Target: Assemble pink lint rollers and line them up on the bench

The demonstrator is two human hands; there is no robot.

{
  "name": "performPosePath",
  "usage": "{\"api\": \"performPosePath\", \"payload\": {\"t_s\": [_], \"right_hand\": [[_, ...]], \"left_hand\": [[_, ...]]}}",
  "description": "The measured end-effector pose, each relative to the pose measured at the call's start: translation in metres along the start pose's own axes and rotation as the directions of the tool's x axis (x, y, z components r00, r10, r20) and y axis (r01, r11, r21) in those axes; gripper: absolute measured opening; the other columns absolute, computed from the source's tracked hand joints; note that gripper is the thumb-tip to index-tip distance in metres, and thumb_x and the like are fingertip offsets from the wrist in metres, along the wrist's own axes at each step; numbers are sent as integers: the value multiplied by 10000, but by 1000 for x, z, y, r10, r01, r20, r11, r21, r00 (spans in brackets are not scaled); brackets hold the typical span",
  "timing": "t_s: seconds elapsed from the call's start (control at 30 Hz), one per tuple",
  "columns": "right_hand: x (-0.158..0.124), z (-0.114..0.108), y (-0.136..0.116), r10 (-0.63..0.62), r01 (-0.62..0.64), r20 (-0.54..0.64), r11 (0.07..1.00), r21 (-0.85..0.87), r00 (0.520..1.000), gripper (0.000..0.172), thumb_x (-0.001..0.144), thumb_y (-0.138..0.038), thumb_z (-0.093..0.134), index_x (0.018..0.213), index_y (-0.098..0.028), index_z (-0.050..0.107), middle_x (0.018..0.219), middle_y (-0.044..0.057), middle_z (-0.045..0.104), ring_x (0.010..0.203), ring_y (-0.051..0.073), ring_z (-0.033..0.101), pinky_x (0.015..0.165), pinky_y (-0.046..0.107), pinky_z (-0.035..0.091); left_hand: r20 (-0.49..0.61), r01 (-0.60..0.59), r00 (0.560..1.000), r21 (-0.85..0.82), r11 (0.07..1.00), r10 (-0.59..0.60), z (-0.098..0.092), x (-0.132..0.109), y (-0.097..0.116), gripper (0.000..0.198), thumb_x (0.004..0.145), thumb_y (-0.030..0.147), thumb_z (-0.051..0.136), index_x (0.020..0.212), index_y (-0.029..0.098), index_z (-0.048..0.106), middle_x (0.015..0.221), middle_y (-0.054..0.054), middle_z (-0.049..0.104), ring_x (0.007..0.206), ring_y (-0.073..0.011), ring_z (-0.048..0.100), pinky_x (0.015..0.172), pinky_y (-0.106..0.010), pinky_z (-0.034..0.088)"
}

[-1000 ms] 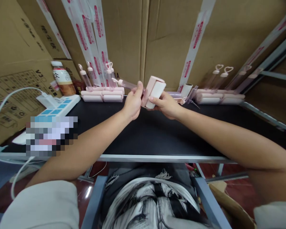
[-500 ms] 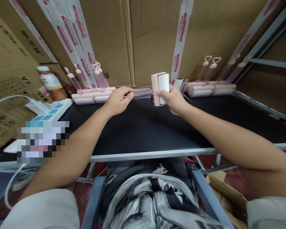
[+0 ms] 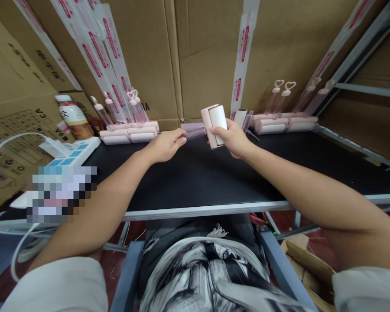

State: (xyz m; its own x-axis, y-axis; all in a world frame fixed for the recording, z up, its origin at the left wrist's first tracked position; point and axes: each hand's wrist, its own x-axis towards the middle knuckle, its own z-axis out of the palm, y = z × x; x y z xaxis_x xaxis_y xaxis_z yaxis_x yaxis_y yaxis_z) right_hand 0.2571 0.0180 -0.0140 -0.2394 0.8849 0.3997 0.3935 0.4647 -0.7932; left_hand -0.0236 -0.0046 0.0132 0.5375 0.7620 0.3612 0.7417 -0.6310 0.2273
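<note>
My right hand [image 3: 235,138] is wrapped round a pink holder with a white roll [image 3: 218,125], tilted a little above the black table [image 3: 195,182]. To its left, my left hand [image 3: 169,144] has its thumb and fingers pinched at the end of a clear, pinkish tube [image 3: 195,133]. The tube's other end reaches the holder. Behind my right hand stand a loose white roll [image 3: 240,116] and some clear pieces [image 3: 248,121].
Pink-and-white rollers [image 3: 143,132] line the back left, more rollers [image 3: 272,125] the back right, with heart-topped tubes [image 3: 276,97] behind. A bottle [image 3: 74,117], power strip [image 3: 79,151] and blurred-out device [image 3: 61,193] lie left. Cardboard [image 3: 208,56] walls the back.
The holder in my right hand has tilted and shifted slightly left and down. My left hand has moved slightly right and down, and the clear tube now slants between the hands.
</note>
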Motion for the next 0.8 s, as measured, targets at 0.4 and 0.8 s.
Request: {"api": "performPosePath", "payload": {"t_s": [0.4, 0.8], "right_hand": [[-3, -1, -16, 123, -101, -69, 961, 258, 990, 454, 773, -546, 704, 1080, -220, 630, 1053, 116, 776, 855, 307, 742, 674, 436, 663], [1, -5, -18, 131, -105, -63, 943, 316, 989, 472, 776, -615, 726, 1024, -236, 594, 875, 88, 725, 765, 299, 742, 579, 421, 624]], "left_hand": [[-4, 49, 999, 44, 998, -49, -2, 1, 2, 435, 1053, 495, 446, 1282, 231, 707, 983, -81, 787, 869, -273, 722, 827, -375, 518], [-91, 12, 996, -139, 990, -25, -1, 10, 9, 506, 1053, 602, 463, 1128, 191, 748, 996, -72, 781, 887, -237, 685, 842, -343, 489]]}}
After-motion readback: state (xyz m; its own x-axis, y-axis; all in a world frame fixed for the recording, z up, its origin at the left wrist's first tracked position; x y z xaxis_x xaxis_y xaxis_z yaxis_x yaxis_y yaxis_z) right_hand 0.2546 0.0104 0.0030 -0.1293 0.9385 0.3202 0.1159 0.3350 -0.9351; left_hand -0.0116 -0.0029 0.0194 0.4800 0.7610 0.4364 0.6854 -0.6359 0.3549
